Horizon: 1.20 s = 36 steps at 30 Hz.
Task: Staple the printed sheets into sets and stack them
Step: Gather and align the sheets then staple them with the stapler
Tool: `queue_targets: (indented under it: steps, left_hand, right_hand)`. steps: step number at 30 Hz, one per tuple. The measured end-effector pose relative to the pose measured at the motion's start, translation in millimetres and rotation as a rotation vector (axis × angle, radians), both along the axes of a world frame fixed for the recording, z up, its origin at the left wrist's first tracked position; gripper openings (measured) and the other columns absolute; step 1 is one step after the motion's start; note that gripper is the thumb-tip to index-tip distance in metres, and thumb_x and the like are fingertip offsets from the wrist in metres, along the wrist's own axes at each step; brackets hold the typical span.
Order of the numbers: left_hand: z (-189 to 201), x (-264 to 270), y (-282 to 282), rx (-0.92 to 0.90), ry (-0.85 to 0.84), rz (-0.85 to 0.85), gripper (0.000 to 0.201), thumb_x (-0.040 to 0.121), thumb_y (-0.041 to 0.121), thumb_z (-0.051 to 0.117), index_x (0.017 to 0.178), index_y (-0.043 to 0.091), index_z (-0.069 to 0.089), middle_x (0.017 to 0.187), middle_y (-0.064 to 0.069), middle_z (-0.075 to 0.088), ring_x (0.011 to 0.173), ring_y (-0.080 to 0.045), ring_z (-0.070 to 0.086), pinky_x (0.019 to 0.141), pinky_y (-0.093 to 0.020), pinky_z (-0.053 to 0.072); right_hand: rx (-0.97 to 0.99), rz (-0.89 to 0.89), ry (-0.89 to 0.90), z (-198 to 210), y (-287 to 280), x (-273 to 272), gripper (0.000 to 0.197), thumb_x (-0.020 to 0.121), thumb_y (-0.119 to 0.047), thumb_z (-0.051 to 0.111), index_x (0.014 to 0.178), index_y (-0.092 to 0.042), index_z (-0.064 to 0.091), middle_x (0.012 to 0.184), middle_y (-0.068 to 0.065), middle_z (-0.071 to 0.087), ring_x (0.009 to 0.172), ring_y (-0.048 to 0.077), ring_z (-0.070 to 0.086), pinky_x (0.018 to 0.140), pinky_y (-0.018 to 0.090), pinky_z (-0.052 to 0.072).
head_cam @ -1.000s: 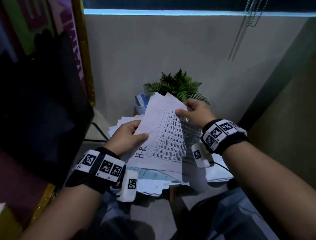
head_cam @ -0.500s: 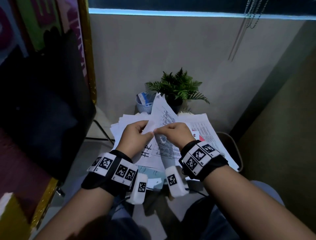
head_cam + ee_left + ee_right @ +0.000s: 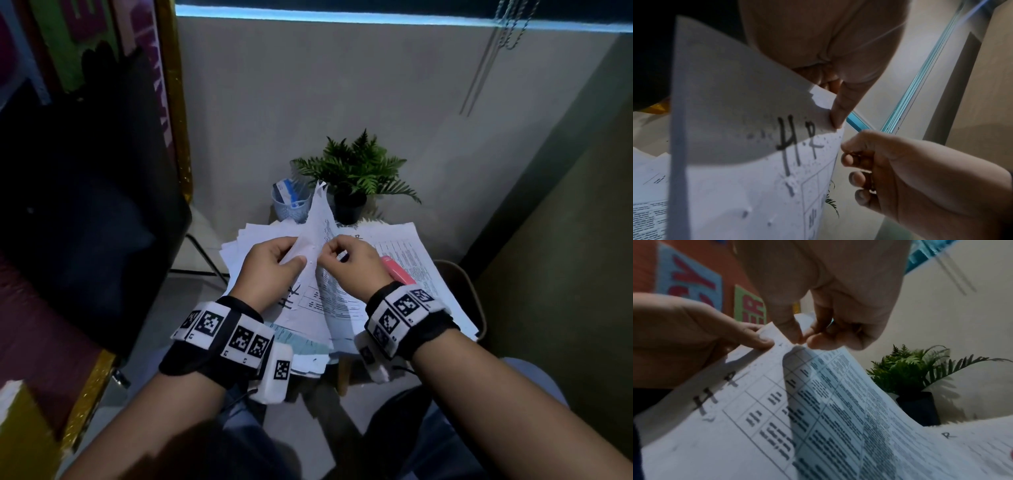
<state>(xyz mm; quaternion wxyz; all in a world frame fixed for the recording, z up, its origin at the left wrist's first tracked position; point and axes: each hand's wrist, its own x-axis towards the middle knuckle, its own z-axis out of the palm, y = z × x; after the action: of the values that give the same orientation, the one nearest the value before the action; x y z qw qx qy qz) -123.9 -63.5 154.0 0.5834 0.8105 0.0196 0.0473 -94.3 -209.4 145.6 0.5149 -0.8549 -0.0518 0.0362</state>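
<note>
Fig. Head view w/ both wrist views; we read L to R.

L: our left hand grips the top corner of the printed sheets, thumb pressed on the front page near the handwritten "H.R" mark, fingers curled behind. A sec. ago this hand held the set lower and flatter, pages spread open toward us; now the set is raised and folded to a narrow peak, just above the loose paper pile on the small table.

Centre: the corner itself. In the left wrist view the paper here is peppered w/ small holes, prob. old staple marks; we cannot tell whether a staple sits there now.

R: our right hand has come in from the far edge of the page, where it was 1 s ago, to meet the left; its thumb and forefinger pinch the same corner, other fingers curled. Something small glints inside the curl, not identifiable.

Far R: a pink object, poss. the stapler, lies on the pile beside the right wrist, untouched.

Meaning, as we judge it: leafing is over, corner is being aligned or checked; stapling and stacking of this set remain to do.
</note>
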Motion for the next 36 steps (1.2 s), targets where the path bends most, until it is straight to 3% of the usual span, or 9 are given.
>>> queue_targets:
  steps: [4,7,11,16,21,26,29,32,36]
  left_hand:
    - [0,3,2,0.007,0.008,-0.020,0.025,0.088,0.005,0.059,0.105,0.020,0.068,0.088,0.019,0.067,0.079,0.004,0.061,0.069,-0.011,0.049]
    - [-1,3,4,0.007,0.008,-0.032,0.026,0.088,0.005,0.060,0.098,0.029,0.066,0.088,0.019,0.067,0.080,0.000,0.063,0.072,-0.019,0.051]
    - [-2,3,4,0.008,0.007,-0.044,0.029,0.088,0.005,0.060,0.093,0.032,0.065,0.086,0.020,0.067,0.077,0.005,0.061,0.068,-0.012,0.050]
    - [-3,6,4,0.028,0.014,-0.011,0.025,0.088,0.004,0.060,0.108,0.016,0.068,0.094,0.009,0.068,0.087,-0.005,0.063,0.078,-0.019,0.048]
    - [-3,7,5,0.019,0.029,-0.019,0.024,0.087,0.004,0.061,0.104,0.021,0.068,0.092,0.012,0.069,0.085,-0.005,0.064,0.079,-0.023,0.051]
    - [-6,7,2,0.024,0.030,-0.030,0.025,0.087,0.004,0.062,0.108,0.016,0.068,0.094,0.008,0.069,0.084,-0.004,0.063,0.075,-0.016,0.051]
    - [-6,6,1,0.020,0.031,-0.014,0.026,0.087,0.003,0.061,0.109,0.014,0.068,0.093,0.007,0.069,0.081,-0.002,0.064,0.077,-0.018,0.051]
    - [-4,8,3,0.028,0.030,0.019,0.025,0.086,0.003,0.060,0.106,0.016,0.069,0.093,0.001,0.071,0.083,-0.012,0.066,0.076,-0.024,0.053]
    - [0,11,4,0.095,0.009,-0.020,0.022,0.086,0.003,0.060,0.103,0.014,0.070,0.090,0.003,0.070,0.076,-0.002,0.062,0.062,-0.005,0.046]
  right_hand:
    - [0.156,-0.038,0.181,3,-5,1,0.010,0.082,-0.018,0.067,0.077,-0.010,0.070,0.074,0.000,0.065,0.055,0.013,0.055,0.063,0.024,0.046]
    - [0.182,-0.014,0.232,5,-5,3,0.024,0.080,-0.026,0.072,0.083,-0.003,0.072,0.076,0.001,0.066,0.051,0.010,0.051,0.054,0.021,0.042]
    - [0.178,-0.021,0.228,7,-3,5,0.017,0.079,-0.022,0.073,0.076,-0.005,0.070,0.072,0.002,0.065,0.050,0.009,0.048,0.045,0.014,0.038]
    - [0.126,-0.050,0.192,4,-3,6,0.013,0.080,-0.011,0.065,0.067,-0.013,0.064,0.068,0.002,0.060,0.054,0.012,0.052,0.055,0.021,0.042]
    - [0.270,-0.010,0.299,3,-9,4,0.012,0.081,-0.016,0.070,0.073,-0.007,0.070,0.071,0.001,0.066,0.047,0.011,0.052,0.049,0.019,0.037]
    - [0.189,-0.008,0.250,5,-4,6,0.010,0.079,-0.010,0.070,0.077,0.000,0.071,0.070,0.004,0.065,0.046,0.011,0.050,0.040,0.011,0.036]
    - [0.139,0.020,0.217,2,-2,7,0.007,0.080,-0.009,0.066,0.079,-0.002,0.069,0.069,0.000,0.062,0.049,0.008,0.050,0.043,0.011,0.037]
    - [0.104,0.055,-0.003,-5,-1,4,0.005,0.083,-0.009,0.065,0.081,-0.005,0.067,0.067,-0.006,0.057,0.048,-0.002,0.046,0.050,0.007,0.034]
    - [-0.002,0.106,-0.289,-14,-2,3,0.005,0.084,-0.008,0.064,0.080,-0.006,0.064,0.077,-0.003,0.057,0.057,-0.006,0.048,0.056,0.006,0.035]
